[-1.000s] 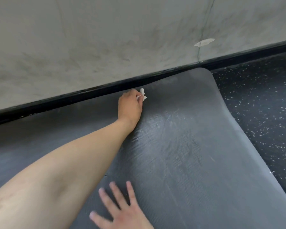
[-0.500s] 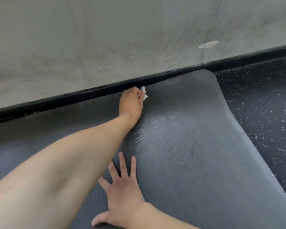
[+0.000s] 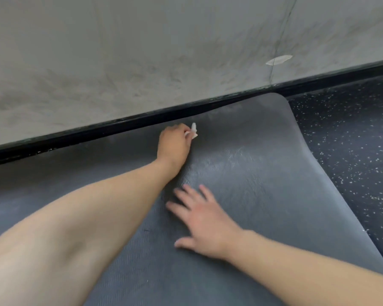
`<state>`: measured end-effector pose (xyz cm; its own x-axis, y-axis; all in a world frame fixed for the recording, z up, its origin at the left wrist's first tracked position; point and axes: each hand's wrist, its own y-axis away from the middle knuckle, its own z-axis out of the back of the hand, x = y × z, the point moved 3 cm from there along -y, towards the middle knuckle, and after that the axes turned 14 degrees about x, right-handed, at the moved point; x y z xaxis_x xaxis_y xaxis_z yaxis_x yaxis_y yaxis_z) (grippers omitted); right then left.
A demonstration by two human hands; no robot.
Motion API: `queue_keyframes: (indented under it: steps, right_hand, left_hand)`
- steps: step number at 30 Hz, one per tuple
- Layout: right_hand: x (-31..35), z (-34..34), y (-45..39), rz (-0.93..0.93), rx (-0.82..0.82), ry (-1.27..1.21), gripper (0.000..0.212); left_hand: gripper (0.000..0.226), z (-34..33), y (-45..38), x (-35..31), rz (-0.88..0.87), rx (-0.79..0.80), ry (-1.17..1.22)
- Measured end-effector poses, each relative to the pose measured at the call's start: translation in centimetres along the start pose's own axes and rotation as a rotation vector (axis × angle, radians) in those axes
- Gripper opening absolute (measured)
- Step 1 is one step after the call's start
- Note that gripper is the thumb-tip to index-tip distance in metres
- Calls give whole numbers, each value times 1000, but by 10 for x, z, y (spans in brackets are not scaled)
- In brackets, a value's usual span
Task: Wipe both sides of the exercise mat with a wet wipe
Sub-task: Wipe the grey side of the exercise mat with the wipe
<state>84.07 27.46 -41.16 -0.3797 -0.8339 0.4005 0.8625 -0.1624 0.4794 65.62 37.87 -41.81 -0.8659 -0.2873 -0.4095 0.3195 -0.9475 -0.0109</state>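
Observation:
A dark grey ribbed exercise mat [image 3: 263, 195] lies flat on the floor, its far edge against the wall's black baseboard. My left hand [image 3: 174, 144] reaches to that far edge and is closed on a small white wet wipe [image 3: 192, 131], whose tip sticks out past the fingers. My right hand [image 3: 205, 219] lies flat on the mat closer to me, palm down, fingers spread, empty. A shiny damp patch shows on the mat to the right of my left hand.
A scuffed grey wall [image 3: 142, 62] with a black baseboard [image 3: 97, 131] runs along the mat's far edge. Black speckled rubber flooring [image 3: 358, 151] lies to the right of the mat. A pale mark [image 3: 279, 59] is on the wall.
My right hand has slid forward and to the right across the mat, with more of its forearm now in view. My left hand stays at the far edge with the wipe.

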Motion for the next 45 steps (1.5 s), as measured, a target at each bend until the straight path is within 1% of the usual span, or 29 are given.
queue_keyframes:
  steps: [1,2,3,4,5,8,9,10,13,14,15,18,19,22,23,25,27,28,29,30,32,33,34,37,38,39,42,43,45]
  right_hand:
    - [-22,17,9,-68,-45,30,95]
    - [-45,34,18,-151,-85,64,97]
    - [-69,46,23,-248,-98,64,105]
    - [-88,54,27,-347,-71,43,118]
    - [-107,59,27,-417,-42,9,134]
    - [-145,79,28,-532,87,-55,160]
    - [-153,82,26,-552,131,-61,162]
    - [-155,83,25,-566,177,-57,163]
    - [-159,78,21,-570,203,-55,163]
    - [-158,78,21,-568,201,-60,163]
    - [-159,78,21,-568,192,-63,163]
    - [-157,82,22,-568,209,-53,163]
    - [-156,83,21,-568,211,-48,163]
    - [-151,89,22,-577,228,-48,163]
    - [-150,91,22,-578,238,-42,163]
    - [-147,93,23,-577,259,-33,163]
    - [-148,93,24,-569,262,-37,162]
    - [-148,91,25,-567,255,-37,162]
    - [-149,90,25,-563,249,-34,162]
    - [-151,88,24,-558,246,-26,161]
    - [-150,89,22,-534,261,-9,160]
    - [-151,90,23,-517,282,-12,160]
    - [-153,92,28,-491,307,-20,159]
    - [-158,89,56,-317,404,46,159]
    - [-161,82,68,-260,432,109,160]
    - [-164,74,78,-221,455,173,162]
    - [-168,49,93,-185,434,301,166]
    - [-169,45,92,-184,409,311,165]
    - [-172,47,88,-179,378,303,165]
  left_hand:
    - [17,-4,5,-4,-85,1,-9]
    - [17,-12,14,-15,-212,112,-21]
    - [18,-19,27,-24,-341,260,-56]
    - [19,-20,31,-24,-427,316,-89]
    - [22,-12,21,-19,-413,314,-112]
    - [26,17,-18,18,37,70,-37]
    - [25,14,-13,18,105,15,7]
    - [24,5,0,5,50,-10,27]
    - [22,-30,43,-34,-393,262,9]
    - [20,-29,48,-33,-468,327,-24]
    - [19,-26,41,-25,-440,316,-55]
    - [14,-8,31,-7,-84,36,35]
    - [14,-10,42,-12,-42,24,74]
    - [17,-34,86,-51,-388,283,85]
    - [17,-34,92,-50,-426,335,58]
    - [15,-23,83,-32,-264,233,1]
    - [14,-11,84,-17,60,50,70]
    - [14,-12,92,-18,141,8,130]
    - [14,-19,102,-29,120,10,172]
    - [14,-31,113,-47,22,72,198]
    - [15,-49,136,-74,-212,259,120]
    - [14,-47,139,-75,-244,294,83]
    - [14,-42,136,-71,-195,286,46]
    - [16,-22,139,-61,261,95,102]
    - [17,-22,147,-71,321,71,139]
    - [18,-27,154,-91,247,97,155]
    - [22,-53,180,-137,-159,444,77]
    - [23,-51,176,-128,-152,450,42]
    - [18,-41,166,-102,92,268,49]
